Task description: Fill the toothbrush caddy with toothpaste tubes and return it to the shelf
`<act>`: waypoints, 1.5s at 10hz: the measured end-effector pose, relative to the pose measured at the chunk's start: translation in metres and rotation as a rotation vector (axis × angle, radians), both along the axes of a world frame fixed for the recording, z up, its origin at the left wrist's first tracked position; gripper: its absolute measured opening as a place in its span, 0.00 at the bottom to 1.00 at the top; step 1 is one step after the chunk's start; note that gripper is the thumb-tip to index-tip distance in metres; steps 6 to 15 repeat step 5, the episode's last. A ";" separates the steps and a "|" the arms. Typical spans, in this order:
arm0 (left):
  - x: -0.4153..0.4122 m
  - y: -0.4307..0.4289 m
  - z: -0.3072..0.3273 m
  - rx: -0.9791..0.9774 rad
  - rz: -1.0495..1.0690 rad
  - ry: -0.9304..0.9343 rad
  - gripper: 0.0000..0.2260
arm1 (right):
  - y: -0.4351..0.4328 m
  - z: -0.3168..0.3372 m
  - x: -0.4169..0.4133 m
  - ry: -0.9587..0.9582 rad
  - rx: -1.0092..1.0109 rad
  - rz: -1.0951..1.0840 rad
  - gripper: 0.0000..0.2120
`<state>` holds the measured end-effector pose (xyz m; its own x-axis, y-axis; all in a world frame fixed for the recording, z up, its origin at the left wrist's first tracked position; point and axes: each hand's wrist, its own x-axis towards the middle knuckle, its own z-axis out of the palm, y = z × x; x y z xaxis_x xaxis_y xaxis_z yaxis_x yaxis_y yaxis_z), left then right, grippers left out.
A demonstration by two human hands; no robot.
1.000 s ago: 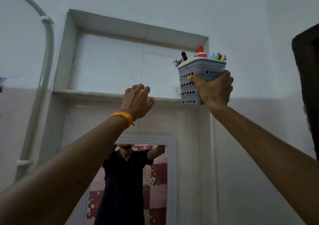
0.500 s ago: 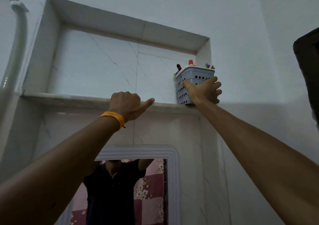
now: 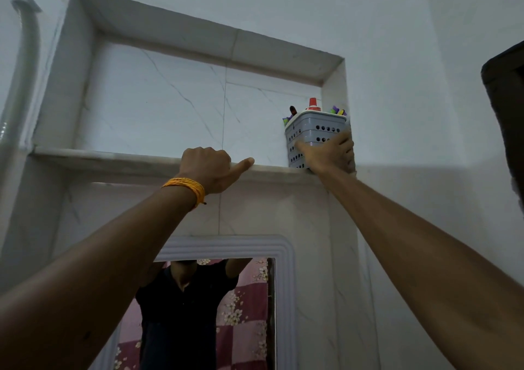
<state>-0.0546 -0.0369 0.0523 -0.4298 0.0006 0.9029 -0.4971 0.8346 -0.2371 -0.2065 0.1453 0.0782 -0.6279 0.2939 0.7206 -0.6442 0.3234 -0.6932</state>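
Note:
A grey perforated toothbrush caddy (image 3: pixel 314 130) stands on the marble shelf (image 3: pixel 113 158) in the right corner of a wall niche. A red-capped tube (image 3: pixel 313 104) and several coloured tips poke out of its top. My right hand (image 3: pixel 330 154) wraps around the caddy's lower front, fingers against its right side. My left hand (image 3: pixel 211 168), with an orange thread band on the wrist, grips the shelf's front edge near the middle, fingers curled over the ledge and thumb lying along it.
A white pipe (image 3: pixel 21 66) runs up the wall at the left. Below the shelf hangs a white-framed mirror (image 3: pixel 226 249) reflecting a person in a dark shirt. A dark object (image 3: pixel 507 114) juts in at the right edge.
The caddy went from held in the air to standing in the niche's right corner. My left hand closed onto the shelf edge. The camera tilted up slightly.

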 end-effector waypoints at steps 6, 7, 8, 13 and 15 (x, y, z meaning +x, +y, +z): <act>0.040 0.015 -0.070 0.009 -0.170 0.055 0.28 | 0.016 -0.115 0.061 0.209 0.302 -0.090 0.39; 0.040 0.015 -0.070 0.009 -0.170 0.055 0.28 | 0.016 -0.115 0.061 0.209 0.302 -0.090 0.39; 0.040 0.015 -0.070 0.009 -0.170 0.055 0.28 | 0.016 -0.115 0.061 0.209 0.302 -0.090 0.39; 0.040 0.015 -0.070 0.009 -0.170 0.055 0.28 | 0.016 -0.115 0.061 0.209 0.302 -0.090 0.39; 0.040 0.015 -0.070 0.009 -0.170 0.055 0.28 | 0.016 -0.115 0.061 0.209 0.302 -0.090 0.39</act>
